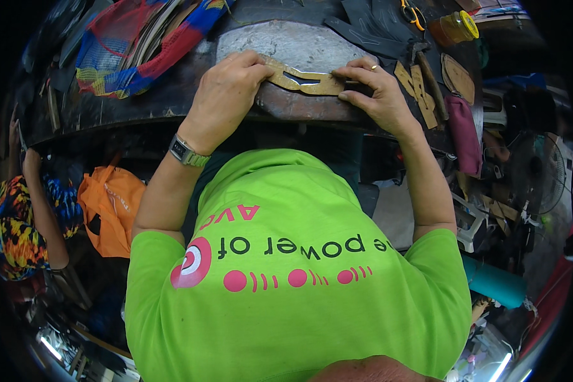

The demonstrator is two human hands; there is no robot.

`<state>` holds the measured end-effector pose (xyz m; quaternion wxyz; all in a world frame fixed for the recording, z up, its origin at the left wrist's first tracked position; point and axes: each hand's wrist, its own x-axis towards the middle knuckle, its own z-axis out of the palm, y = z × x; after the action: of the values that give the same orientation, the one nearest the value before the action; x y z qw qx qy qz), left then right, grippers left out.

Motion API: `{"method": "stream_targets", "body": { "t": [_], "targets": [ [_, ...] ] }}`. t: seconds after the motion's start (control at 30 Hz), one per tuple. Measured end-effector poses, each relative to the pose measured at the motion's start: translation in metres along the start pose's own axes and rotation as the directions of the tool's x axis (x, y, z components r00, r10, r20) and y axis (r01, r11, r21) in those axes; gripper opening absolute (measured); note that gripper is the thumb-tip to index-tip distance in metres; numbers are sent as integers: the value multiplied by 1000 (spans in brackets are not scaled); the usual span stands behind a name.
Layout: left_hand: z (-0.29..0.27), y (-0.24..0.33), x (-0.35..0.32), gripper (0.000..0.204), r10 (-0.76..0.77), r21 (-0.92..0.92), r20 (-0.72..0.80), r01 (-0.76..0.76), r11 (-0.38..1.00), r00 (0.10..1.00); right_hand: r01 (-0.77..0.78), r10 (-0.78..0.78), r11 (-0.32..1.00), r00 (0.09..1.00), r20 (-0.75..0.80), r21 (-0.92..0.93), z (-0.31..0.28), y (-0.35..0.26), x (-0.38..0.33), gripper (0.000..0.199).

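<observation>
A curved gold-brown strap piece (329,85) with a long slit along its middle is stretched between my two hands, over the near part of a worn grey slab (293,38). It looks like a shoe upper part, and pale edges show along the slit. My left hand (228,89) pinches its left end, fingers curled. At the other end, my right hand (379,92) grips it between thumb and fingers. The undersides of both pinches are hidden.
A red-blue-yellow net bag (99,57) holding flat pieces lies left on the dark bench. Rightward are a hammer (431,83), tan pattern pieces (417,95), orange-handled scissors (415,14), a yellow-lidded jar (449,28) and black sheets (375,28). Another person (19,216) sits at left beside an orange bag (111,210).
</observation>
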<state>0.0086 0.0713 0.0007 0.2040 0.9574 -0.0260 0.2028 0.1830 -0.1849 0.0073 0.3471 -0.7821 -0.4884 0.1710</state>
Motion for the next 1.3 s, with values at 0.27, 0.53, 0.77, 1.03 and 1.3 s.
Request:
{"method": "stream_targets", "body": {
  "t": [0.27, 0.53, 0.77, 1.03, 1.3],
  "targets": [
    [-4, 16, -9, 33, 7, 33, 28, -8, 999, 1000, 40, -52, 995, 989, -141, -87, 9, -12, -8, 44],
    [-5, 33, -19, 49, 36, 93, 130, -48, 994, 991, -90, 107, 986, 987, -117, 142, 7, -13, -11, 60],
    [5, 35, -24, 49, 17, 73, 83, -23, 997, 996, -14, 32, 987, 993, -110, 161, 6, -8, -13, 52],
    [11, 35, -28, 47, 9, 45, 53, -11, 999, 999, -22, 35, 995, 992, -125, 101, 8, -10, -13, 43],
    [10, 36, -30, 49, -1, 38, 47, 0, 999, 999, -23, 28, 999, 991, -128, 41, 8, -8, -13, 42]
  ]
}}
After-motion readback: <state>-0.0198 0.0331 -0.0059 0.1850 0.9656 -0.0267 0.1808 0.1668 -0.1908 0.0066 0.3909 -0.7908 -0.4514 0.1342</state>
